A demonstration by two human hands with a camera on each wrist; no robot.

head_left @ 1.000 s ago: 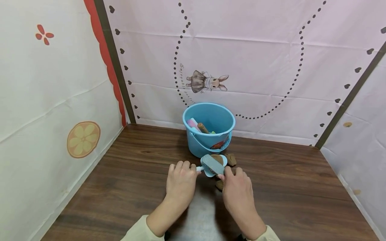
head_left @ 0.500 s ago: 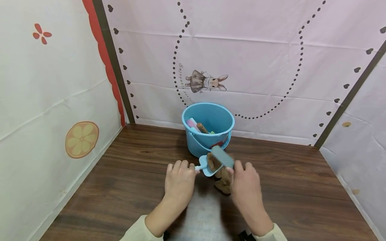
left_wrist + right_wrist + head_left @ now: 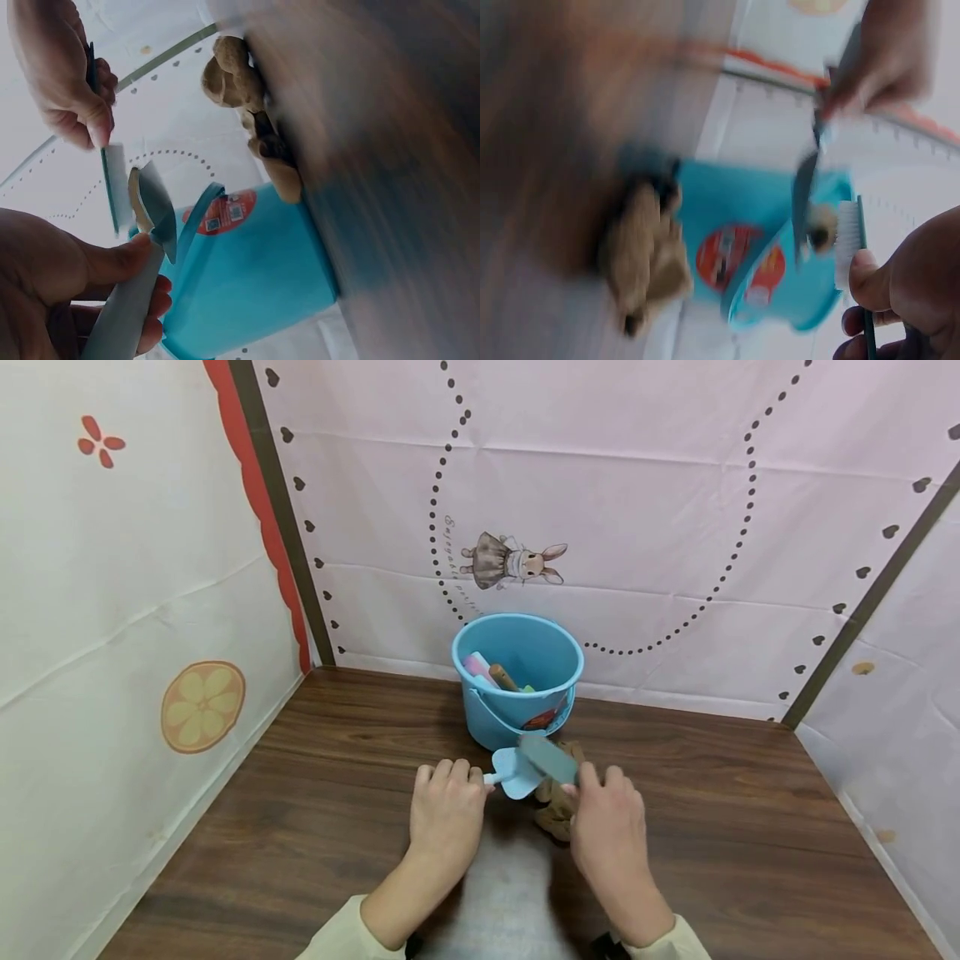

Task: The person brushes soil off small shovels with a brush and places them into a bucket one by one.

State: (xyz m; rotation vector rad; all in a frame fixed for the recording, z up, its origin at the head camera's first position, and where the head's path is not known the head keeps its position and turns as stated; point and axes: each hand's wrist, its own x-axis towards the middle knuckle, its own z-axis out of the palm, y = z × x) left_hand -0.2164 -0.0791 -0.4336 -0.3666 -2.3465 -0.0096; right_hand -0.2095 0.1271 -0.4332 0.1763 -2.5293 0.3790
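Note:
My left hand [image 3: 447, 810] grips the handle of a light blue toy shovel [image 3: 508, 770], its blade pointing right just in front of the bucket. A brown lump [image 3: 138, 202] lies on the blade in the left wrist view; the brush hides it in the head view. My right hand [image 3: 611, 827] holds a brush [image 3: 553, 762] with a grey-green back and white bristles [image 3: 847, 238]. The brush overlaps the blade's right end in the head view, bristles facing the lump in the right wrist view. Brown, clay-like lumps [image 3: 557, 820] rest on the table beneath.
A blue bucket [image 3: 487, 722] with a lowered handle stands behind the hands. Inside it are a pink-and-white item [image 3: 477, 665], a brown stick [image 3: 504, 677] and something green. Printed cloth walls [image 3: 645, 510] rise at the back and sides of the brown wooden table [image 3: 337, 777].
My right hand has drawn the brush to the right, then slightly back left over the blade's end. The lump seen on the blade earlier is now behind the brush. My left hand has barely moved.

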